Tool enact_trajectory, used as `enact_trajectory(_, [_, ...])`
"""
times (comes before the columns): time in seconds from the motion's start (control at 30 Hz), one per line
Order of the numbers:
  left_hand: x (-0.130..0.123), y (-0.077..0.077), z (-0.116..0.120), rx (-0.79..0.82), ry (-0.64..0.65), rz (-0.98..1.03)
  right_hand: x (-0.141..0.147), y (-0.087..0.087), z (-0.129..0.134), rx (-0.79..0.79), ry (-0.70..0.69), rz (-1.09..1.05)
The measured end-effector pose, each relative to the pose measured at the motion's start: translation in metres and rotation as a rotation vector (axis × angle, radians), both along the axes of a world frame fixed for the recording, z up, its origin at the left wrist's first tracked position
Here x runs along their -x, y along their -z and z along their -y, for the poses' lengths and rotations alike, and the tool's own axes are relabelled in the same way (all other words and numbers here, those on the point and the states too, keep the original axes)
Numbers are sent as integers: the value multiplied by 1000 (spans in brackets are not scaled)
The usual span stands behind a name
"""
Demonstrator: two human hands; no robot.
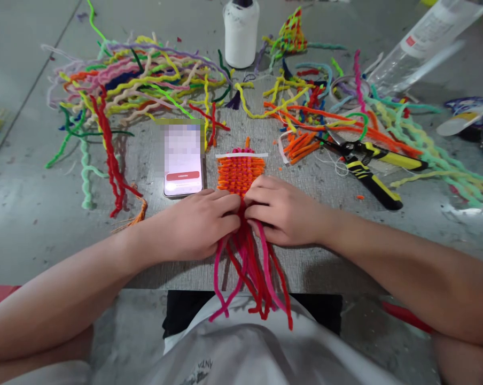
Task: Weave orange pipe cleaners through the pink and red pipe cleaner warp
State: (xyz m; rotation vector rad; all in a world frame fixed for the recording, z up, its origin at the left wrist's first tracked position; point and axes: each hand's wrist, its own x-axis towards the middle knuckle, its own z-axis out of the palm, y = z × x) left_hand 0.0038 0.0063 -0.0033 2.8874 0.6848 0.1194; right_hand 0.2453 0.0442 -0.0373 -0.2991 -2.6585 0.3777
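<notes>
A small woven piece (240,172) of orange and pink-red fuzzy strips lies on the grey table in front of me, with a thin white strip (241,155) across its far end. My left hand (205,222) pinches its near left part, fingers curled. From the right, my right hand (283,211) closes on the same near part, its fingertips almost touching the left ones. Long red and pink loose strips (259,272) hang from between both hands over the table's front edge. The fingertips hide the weave under them.
A lit phone (183,174) lies beside my left hand. Beyond it is a heap of coloured strips (145,80). A white bottle (241,35) stands at the back. Yellow-black pliers (369,171), cut orange pieces (301,147) and a clear plastic tube (421,43) are on the right.
</notes>
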Motion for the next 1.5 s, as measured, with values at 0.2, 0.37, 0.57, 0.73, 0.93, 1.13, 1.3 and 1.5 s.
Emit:
enact_trajectory(0.2, [0, 0, 0, -9, 5, 35, 0, 2, 0, 14, 39, 38])
enact_trajectory(0.37, [4, -3, -4, 39, 32, 51, -2, 3, 0, 17, 8, 14])
enact_trajectory(0.57, [6, -2, -6, -10, 23, 68, 0, 1, 1, -9, 27, 44])
enact_trajectory(0.73, [8, -2, -8, -2, 14, 88, 6, -3, 3, -38, 90, 99])
enact_trajectory(0.93, [9, -2, -9, -14, -13, 154, 11, -5, 7, -22, 143, 110])
enact_trajectory(1.13, [10, -3, -8, -77, -55, 173, 8, 1, 7, -46, 196, 54])
enact_trajectory(1.3, [9, 1, -7, -79, -114, 131, 11, 6, 6, -12, 272, 39])
enact_trajectory(1.5, [8, 4, -6, -21, -173, 117, 13, 9, 4, 111, 248, -26])
